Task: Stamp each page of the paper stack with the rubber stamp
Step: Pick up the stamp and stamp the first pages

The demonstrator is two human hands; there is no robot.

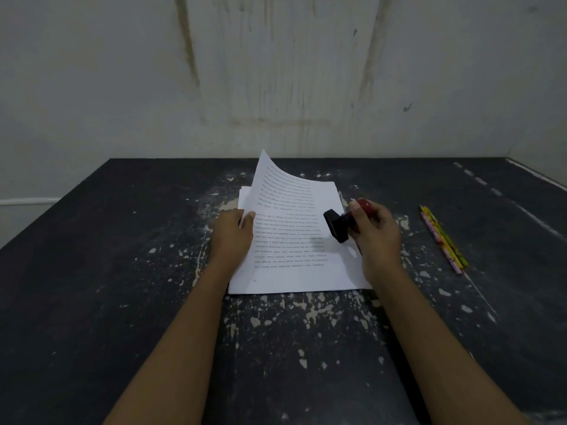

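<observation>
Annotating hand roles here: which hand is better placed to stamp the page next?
Right hand: it already holds the rubber stamp above the page; the left hand is lifting a sheet.

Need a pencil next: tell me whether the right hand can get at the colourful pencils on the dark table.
Probably yes: the colourful pencils lie in the open on the dark table, nothing between. But the right hand grips the red-handled black rubber stamp.
</observation>
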